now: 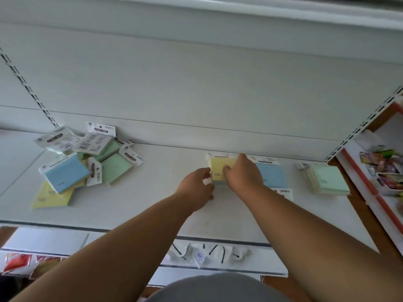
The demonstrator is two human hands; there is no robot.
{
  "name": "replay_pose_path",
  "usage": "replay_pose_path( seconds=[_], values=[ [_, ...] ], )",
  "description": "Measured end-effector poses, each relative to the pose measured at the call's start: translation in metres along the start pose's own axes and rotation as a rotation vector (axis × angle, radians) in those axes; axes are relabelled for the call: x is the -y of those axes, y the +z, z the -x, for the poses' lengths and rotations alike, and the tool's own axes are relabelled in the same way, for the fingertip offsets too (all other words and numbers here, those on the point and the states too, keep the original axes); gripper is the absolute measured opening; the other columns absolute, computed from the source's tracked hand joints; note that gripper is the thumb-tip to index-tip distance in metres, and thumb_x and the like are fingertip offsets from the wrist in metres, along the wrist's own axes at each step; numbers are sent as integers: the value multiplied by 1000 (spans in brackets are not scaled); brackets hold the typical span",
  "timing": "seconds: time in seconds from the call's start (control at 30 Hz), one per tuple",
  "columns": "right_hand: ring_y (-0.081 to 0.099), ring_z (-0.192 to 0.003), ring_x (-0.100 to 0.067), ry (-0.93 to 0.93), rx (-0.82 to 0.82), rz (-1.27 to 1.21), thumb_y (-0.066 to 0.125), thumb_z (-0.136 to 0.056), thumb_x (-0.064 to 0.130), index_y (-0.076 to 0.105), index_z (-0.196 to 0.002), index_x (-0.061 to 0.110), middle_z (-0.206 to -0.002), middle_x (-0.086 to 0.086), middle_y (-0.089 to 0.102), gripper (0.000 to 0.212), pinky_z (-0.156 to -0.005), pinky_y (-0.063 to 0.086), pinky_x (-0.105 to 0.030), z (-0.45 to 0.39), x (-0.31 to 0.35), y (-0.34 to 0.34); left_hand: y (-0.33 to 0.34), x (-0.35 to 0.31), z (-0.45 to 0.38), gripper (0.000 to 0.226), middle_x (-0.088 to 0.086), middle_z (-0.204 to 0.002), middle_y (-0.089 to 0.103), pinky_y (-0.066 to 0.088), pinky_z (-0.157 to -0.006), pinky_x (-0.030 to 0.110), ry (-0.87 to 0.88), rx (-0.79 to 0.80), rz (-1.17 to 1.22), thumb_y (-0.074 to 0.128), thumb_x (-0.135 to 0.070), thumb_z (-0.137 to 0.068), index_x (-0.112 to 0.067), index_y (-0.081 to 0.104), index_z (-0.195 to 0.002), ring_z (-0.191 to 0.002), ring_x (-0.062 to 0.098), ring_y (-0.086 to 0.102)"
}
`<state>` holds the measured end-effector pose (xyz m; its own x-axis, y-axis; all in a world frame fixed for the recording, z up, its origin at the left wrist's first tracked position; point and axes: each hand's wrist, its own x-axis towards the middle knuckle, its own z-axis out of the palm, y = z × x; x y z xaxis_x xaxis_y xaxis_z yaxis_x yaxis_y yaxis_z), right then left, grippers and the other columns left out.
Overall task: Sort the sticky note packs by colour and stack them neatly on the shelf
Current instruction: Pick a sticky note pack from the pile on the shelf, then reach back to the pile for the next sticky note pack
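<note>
A yellow sticky note pack (219, 170) lies at the back of the white shelf (152, 205), in the middle. My left hand (197, 188) touches its left edge with curled fingers. My right hand (244, 174) rests on its right side, thumb on top. A blue stack (273, 175) sits just right of my right hand, and a green stack (327, 178) farther right. At the left lies a loose heap (87, 158) of green, blue and yellow packs.
The shelf's back panel rises behind the packs, with slotted uprights at left and right. A neighbouring shelf (383, 171) with colourful goods stands at the right. Lower shelves with packaged items (207, 253) show below the front edge.
</note>
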<state>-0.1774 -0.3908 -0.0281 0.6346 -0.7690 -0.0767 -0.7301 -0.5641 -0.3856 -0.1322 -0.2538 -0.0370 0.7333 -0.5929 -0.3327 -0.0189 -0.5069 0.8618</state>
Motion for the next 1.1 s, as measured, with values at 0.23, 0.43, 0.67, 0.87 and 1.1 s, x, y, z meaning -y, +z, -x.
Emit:
replay_pose_path(
  seconds=[0.23,0.43,0.67,0.87,1.1],
  values=[
    [45,-118,-33,30,-200,178,50,-91,36,50,-123,6,-126,-15,52,44,-92,42,-42,38,53,14,-62,30,15,48,-10,-137,51,49,-65,24,55,91,-8,57,-18,-94,-24,44,-140,-76,18,71],
    [49,-118,-29,-132,-179,-61,53,-92,34,52,-127,10,-124,-10,56,43,-95,44,-40,79,142,60,-151,67,32,29,-11,-106,64,54,-63,26,110,-14,-127,53,-20,-93,-25,57,-122,-70,16,67],
    [58,-88,-24,-347,74,-239,57,-87,28,62,-97,12,-96,-3,62,20,-78,50,-36,113,234,106,-241,110,62,26,-7,-111,65,45,-80,26,97,-334,-367,55,-24,-88,-27,63,-113,-95,16,62],
    [52,-81,-25,-294,285,-220,56,-88,30,54,-87,21,-86,0,54,10,-55,30,-28,116,286,133,-286,139,66,40,4,-133,45,46,-87,34,-73,-494,-466,58,-29,-86,-18,57,-125,-104,29,60],
    [61,-92,-23,-178,253,-329,61,-89,32,61,-103,17,-104,-4,65,21,-74,43,-28,107,299,132,-283,138,67,35,5,-129,51,45,-85,31,91,-425,-479,57,-26,-89,-20,58,-124,-105,28,59]
  ],
)
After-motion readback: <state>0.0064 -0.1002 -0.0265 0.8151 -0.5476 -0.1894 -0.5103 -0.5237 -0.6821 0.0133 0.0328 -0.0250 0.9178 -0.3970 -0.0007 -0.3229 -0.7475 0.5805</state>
